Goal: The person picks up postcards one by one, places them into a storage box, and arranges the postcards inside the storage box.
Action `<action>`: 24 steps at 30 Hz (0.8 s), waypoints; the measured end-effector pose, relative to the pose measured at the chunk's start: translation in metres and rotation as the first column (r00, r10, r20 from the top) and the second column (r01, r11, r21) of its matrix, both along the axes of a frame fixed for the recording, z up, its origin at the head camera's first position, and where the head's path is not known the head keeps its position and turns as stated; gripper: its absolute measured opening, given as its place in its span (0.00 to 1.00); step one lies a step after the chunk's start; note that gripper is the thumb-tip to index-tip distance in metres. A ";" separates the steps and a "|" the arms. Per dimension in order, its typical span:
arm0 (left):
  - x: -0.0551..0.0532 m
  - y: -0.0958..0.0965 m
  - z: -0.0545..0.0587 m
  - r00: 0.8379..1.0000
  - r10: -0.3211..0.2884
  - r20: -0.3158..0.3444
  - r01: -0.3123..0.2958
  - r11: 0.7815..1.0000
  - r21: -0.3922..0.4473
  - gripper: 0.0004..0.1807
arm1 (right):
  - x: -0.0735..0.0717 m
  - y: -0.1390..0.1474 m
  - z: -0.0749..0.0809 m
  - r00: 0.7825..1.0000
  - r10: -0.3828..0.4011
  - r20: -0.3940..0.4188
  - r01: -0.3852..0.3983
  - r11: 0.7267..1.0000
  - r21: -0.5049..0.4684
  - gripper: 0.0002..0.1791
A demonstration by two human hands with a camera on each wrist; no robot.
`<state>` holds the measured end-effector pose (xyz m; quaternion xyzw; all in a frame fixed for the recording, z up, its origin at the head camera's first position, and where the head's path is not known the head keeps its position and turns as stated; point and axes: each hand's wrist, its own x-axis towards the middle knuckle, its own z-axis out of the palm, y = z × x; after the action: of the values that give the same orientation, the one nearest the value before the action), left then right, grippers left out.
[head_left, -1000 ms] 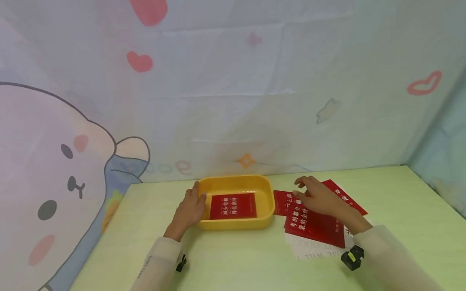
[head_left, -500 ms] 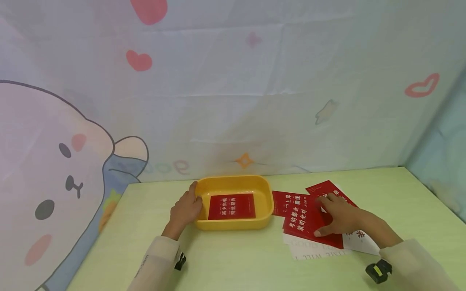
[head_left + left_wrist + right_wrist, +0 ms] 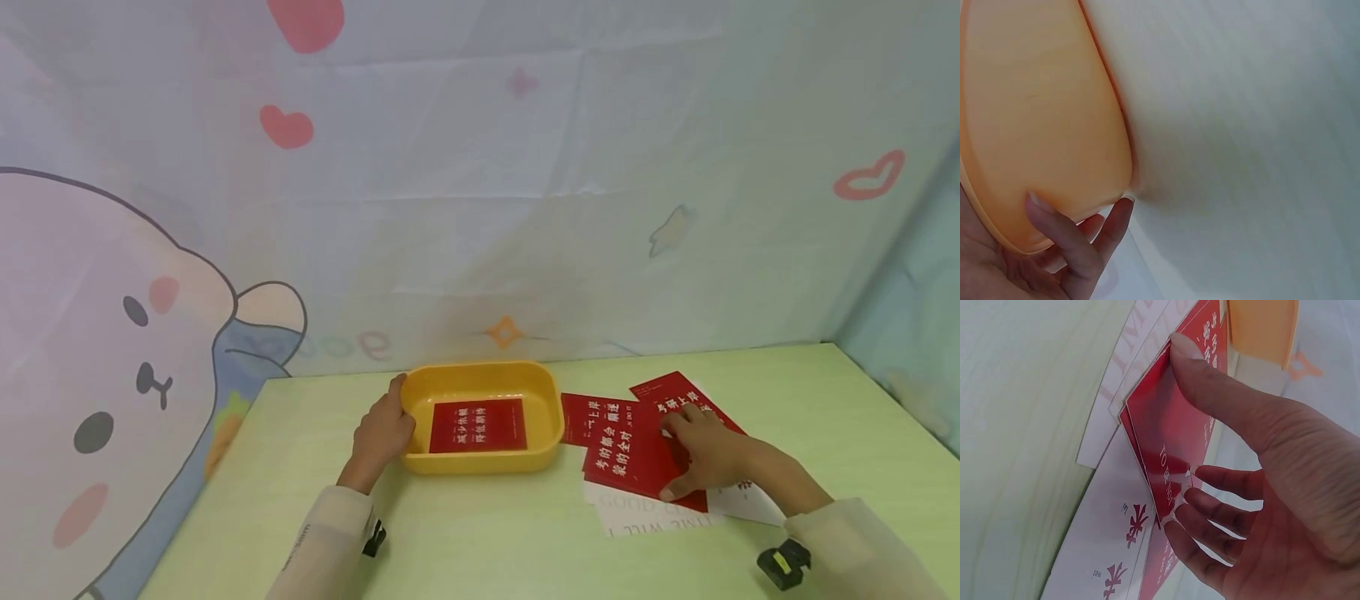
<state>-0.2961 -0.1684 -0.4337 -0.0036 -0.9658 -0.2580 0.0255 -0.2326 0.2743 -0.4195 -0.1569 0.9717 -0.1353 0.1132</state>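
**Spanning the top red card (image 3: 626,462) with your right hand (image 3: 707,452)**

You are, by the look of it, at the step of getting a grip on that card. It lies at the top of an overlapping heap on the table (image 3: 487,533), right of the yellow tray (image 3: 487,463). Your right thumb touches it near its close long edge, while the fingertips rest toward the far side. Thumb and fingers stand apart across the card rather than closed together; you cannot tell from here how firmly they press.

Your left hand (image 3: 381,432) is clamped on the left end of the tray. Inside lies one card, the tray's red card (image 3: 478,426), its print facing up.

Mind the layers. The right wrist view shows another red edge just under the card you are touching. A partly covered red card (image 3: 576,419) juts out on the tray side, an upper red card (image 3: 1166,562) lies behind your fingers, and pale sheets (image 3: 652,521) show below.

Your next move probably calls for drawing thumb and fingers together on one card's edges, then lifting it cleanly. The likely risk is taking two at once, so feel for a single edge first.
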 end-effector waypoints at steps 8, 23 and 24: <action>-0.001 0.000 0.003 1.000 0.004 0.009 -0.004 1.000 0.004 0.35 | -0.002 0.002 -0.001 1.000 -0.022 -0.007 0.022 0.999 -0.038 0.52; 0.003 0.001 0.005 1.000 0.019 0.014 -0.019 0.999 0.026 0.36 | -0.001 0.006 -0.003 0.999 -0.035 0.008 0.036 0.996 -0.084 0.54; 0.003 0.001 0.004 1.000 0.017 0.012 -0.017 1.000 0.024 0.36 | -0.001 0.007 -0.003 0.999 -0.036 0.004 0.036 0.995 -0.097 0.53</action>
<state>-0.2935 -0.1671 -0.4297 0.0063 -0.9628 -0.2692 0.0220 -0.2335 0.2810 -0.4226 -0.1446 0.9666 -0.1845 0.1041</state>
